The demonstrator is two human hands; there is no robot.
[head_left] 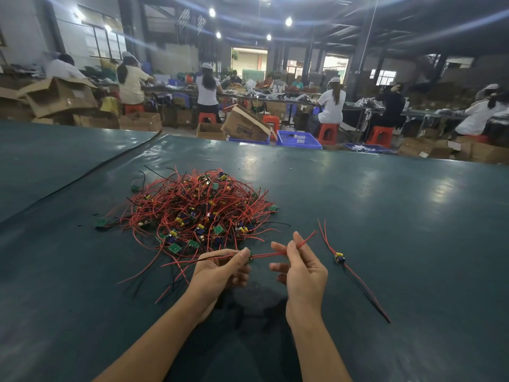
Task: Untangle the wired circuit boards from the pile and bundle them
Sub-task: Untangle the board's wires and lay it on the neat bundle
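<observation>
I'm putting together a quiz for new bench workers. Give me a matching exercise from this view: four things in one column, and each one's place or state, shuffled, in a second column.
Things
1. pile of wired boards
2. lone wired board
3. left hand
4. right hand

Place or state
A. pinches red wires
B. heaped on the table, ahead of the hands
C. grips a small board
D. lies apart on the table, right of the hands

Pairs: 1-B, 2-D, 3-C, 4-A
</observation>
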